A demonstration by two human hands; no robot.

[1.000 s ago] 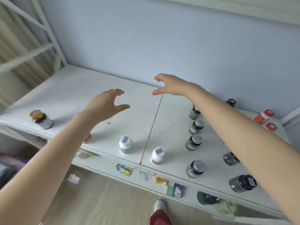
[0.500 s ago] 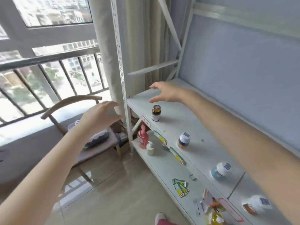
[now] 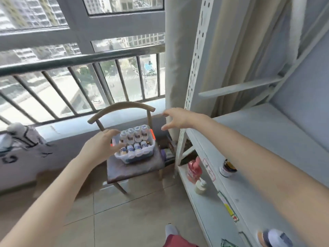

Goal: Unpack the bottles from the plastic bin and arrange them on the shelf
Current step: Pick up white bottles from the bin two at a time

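At the far left, a railing point(image 3: 53, 63) runs across the window point(image 3: 110, 20). The left hand point(image 3: 99, 147) reaches out over the floor, fingers spread and loosely curved, holding nothing. Its fingertips point(image 3: 119, 146) lie over the left rim of the plastic bin point(image 3: 137, 157); whether they touch the rim cannot be told.

The bin sits on the dark seat of a wooden chair point(image 3: 122, 106) by the window and has an orange-red latch at each end. It holds the bottles point(image 3: 134, 134): a far row of taller ones with pale caps and a near row of shorter ones with blue labels on their lids, all standing upright and packed close together.

To the right of the bin and above it, the right hand point(image 3: 178, 118) hangs in the air before the pale curtain point(image 3: 176, 59), fingers and thumb spread apart, empty.

Further right stands the white shelf point(image 3: 263, 139). A dark-lidded jar point(image 3: 227, 167) stands near its front edge, and a white-capped bottle point(image 3: 274, 237) stands at the near end. On the lower level sit a red pouch point(image 3: 194, 168) and, just beside it, a small white dropper bottle point(image 3: 200, 187).
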